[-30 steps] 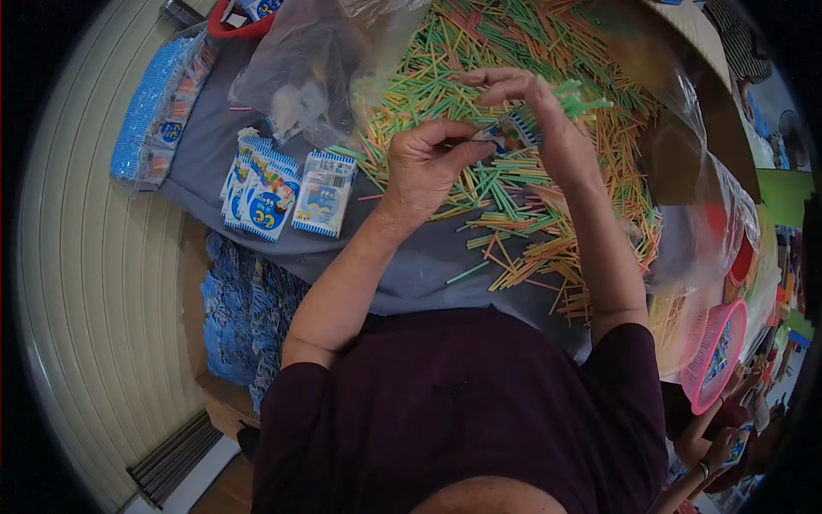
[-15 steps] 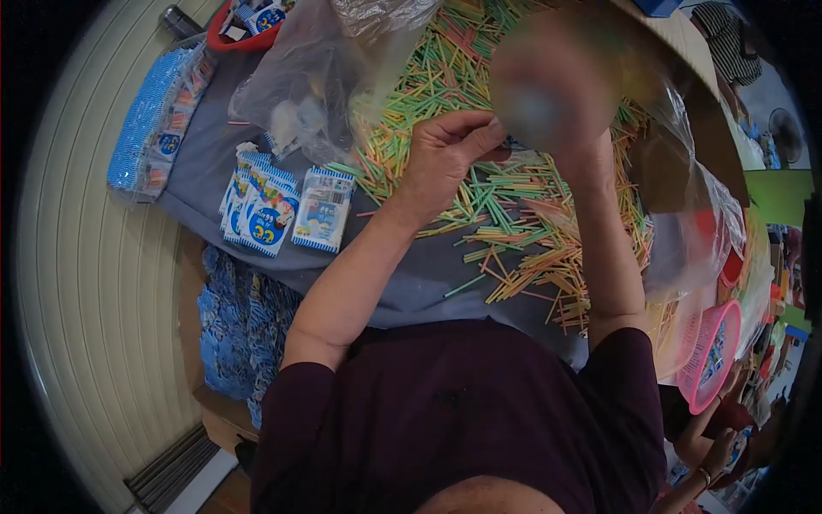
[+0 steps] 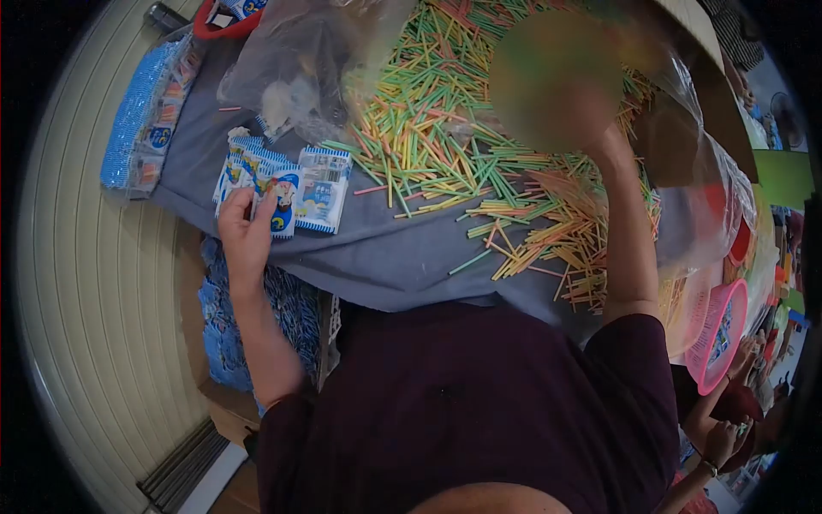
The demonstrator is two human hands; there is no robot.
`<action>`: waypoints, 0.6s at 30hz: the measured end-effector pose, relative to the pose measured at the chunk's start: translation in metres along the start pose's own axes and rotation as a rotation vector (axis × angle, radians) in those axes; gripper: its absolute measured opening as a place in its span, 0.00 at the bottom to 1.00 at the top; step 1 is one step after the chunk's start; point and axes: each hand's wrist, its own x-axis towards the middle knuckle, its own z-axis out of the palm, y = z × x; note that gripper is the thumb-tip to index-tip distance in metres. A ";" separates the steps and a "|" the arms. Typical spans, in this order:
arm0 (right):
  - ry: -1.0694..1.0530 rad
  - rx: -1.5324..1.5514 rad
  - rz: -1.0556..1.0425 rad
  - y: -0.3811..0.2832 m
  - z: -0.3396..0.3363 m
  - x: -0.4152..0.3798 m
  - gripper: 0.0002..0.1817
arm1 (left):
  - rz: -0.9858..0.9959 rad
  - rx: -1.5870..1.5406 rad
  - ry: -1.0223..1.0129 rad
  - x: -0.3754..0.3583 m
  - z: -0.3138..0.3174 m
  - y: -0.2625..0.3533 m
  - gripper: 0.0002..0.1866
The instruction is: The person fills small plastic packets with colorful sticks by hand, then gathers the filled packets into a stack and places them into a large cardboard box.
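My left hand (image 3: 247, 233) is at the blue-and-white printed packets (image 3: 282, 184), thumb and fingers pinched together at the lower edge of one of them. Beside these lies another flat packet (image 3: 323, 188), its barcode side up. My right hand (image 3: 589, 116) is over the heap of coloured sticks (image 3: 428, 111); a blur covers its fingers, so what they hold cannot be made out. The thin sticks are green, yellow, orange and pink, spread loosely on the grey cloth (image 3: 377, 257).
A clear bag (image 3: 295, 60) lies behind the packets. At the left is a long blue-beaded pack (image 3: 141, 116), near a red basket (image 3: 227, 24). Blue packets fill a box (image 3: 224, 334) below. A pink basket (image 3: 717, 338) and another person's hands (image 3: 723, 441) are at the right.
My left hand has moved from the sticks down and left to the packets. My right forearm has shifted slightly right, and the view has shifted a little.
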 end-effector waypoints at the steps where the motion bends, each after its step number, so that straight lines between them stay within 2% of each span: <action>1: 0.002 -0.001 -0.004 -0.001 0.007 0.003 0.26 | 0.177 0.408 0.106 0.003 0.002 -0.012 0.10; 2: 0.019 -0.110 -0.028 -0.003 0.014 0.003 0.26 | 0.357 0.814 0.207 0.005 0.003 -0.020 0.11; 3: 0.034 -0.221 -0.045 -0.007 0.017 0.003 0.25 | 0.329 0.892 0.247 0.002 0.012 -0.014 0.14; 4: 0.031 -0.230 -0.035 -0.014 0.015 0.006 0.25 | 0.333 0.884 0.237 -0.001 0.020 -0.009 0.14; 6: -0.248 -0.574 0.082 -0.031 0.010 0.017 0.26 | 0.337 0.987 0.396 -0.004 0.032 0.001 0.12; 7: -0.244 -0.578 0.087 -0.032 0.015 0.018 0.26 | 0.343 0.982 0.396 -0.005 0.034 0.006 0.12; 9: -0.161 -0.671 0.052 -0.032 0.027 0.020 0.20 | 0.484 1.063 0.549 -0.007 0.038 0.015 0.11; 10: -0.160 -0.675 0.043 -0.032 0.027 0.025 0.20 | 0.477 1.060 0.555 -0.006 0.040 0.021 0.11; 12: -0.260 -0.617 0.143 -0.037 0.027 0.033 0.17 | 0.644 0.773 0.349 -0.006 0.042 0.032 0.10; 13: -0.262 -0.616 0.120 -0.038 0.028 0.036 0.17 | 0.519 0.632 0.198 -0.011 0.053 0.039 0.11; 15: -0.335 -0.542 0.190 -0.037 0.028 0.041 0.15 | 0.562 0.789 0.046 -0.016 0.069 0.037 0.10; 16: -0.335 -0.538 0.172 -0.039 0.026 0.039 0.15 | 0.551 0.797 0.059 -0.020 0.078 0.034 0.10; 18: -0.221 -0.483 0.194 -0.042 0.021 0.031 0.14 | 0.649 0.915 0.093 -0.023 0.093 0.027 0.10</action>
